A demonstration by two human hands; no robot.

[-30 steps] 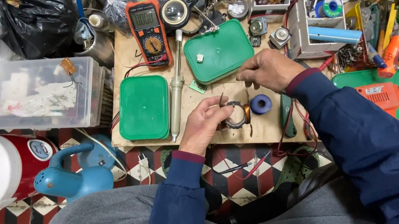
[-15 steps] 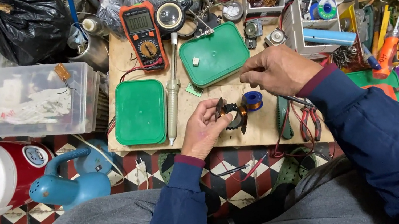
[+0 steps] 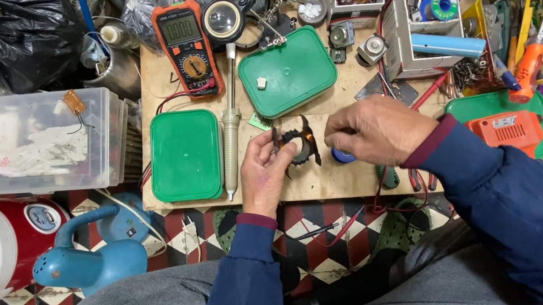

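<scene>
— What worries you here?

— The small dark ring-shaped part (image 3: 300,146). The left hand (image 3: 268,175) pinches it by one edge only, just above the wooden desk (image 3: 334,175). I judge a light knock could twist it out of the fingers, and it would be hard to find among the clutter. It sits just right of the soldering iron (image 3: 232,137), whose tip points away up the desk; whether the iron is hot I cannot tell, but a sleeve brushing it would be bad.

— And the right hand?

— The right hand (image 3: 378,131) lies right of the part, fingers curled loosely downward, fingertips near the part's edge. A small blue roll (image 3: 342,156) shows under it; whether the fingers touch it I cannot tell. It grips nothing that I can see.

— Anything else close?

— A flat green lid (image 3: 185,156) lies left of the iron, another green lid (image 3: 286,73) beyond the part, and an orange multimeter (image 3: 185,38) past the iron's far end. Red wires (image 3: 363,214) trail off the desk's near edge, an easy snag for the right forearm, I think.
</scene>
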